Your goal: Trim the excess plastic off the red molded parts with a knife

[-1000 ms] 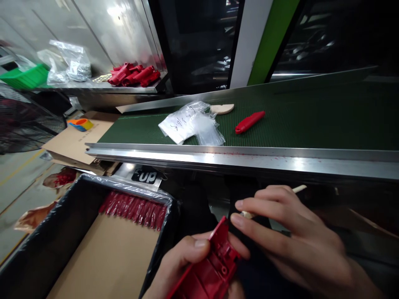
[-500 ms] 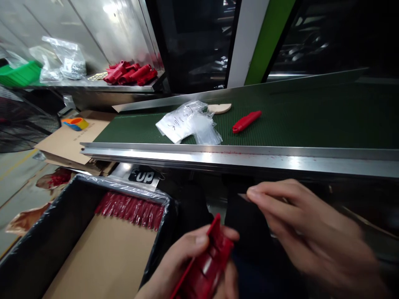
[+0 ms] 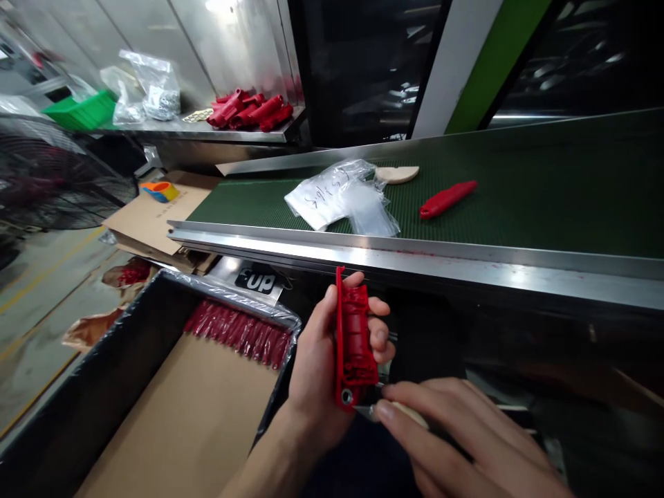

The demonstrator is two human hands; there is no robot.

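Red plastic casing (image 3: 355,346), ribbed hollow inside, apparently injection-moulded

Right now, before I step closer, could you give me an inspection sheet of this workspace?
surface: green conveyor belt, steel rail flecked red
job's things: red moulded plastic part, cream-handled blade
clutter: clear plastic bag, red piece on the belt
hands: left hand grips the part; right hand holds the blade by its lower end
cables: nothing seen
surroundings: black-lined box with a row of red parts, green crate, fan
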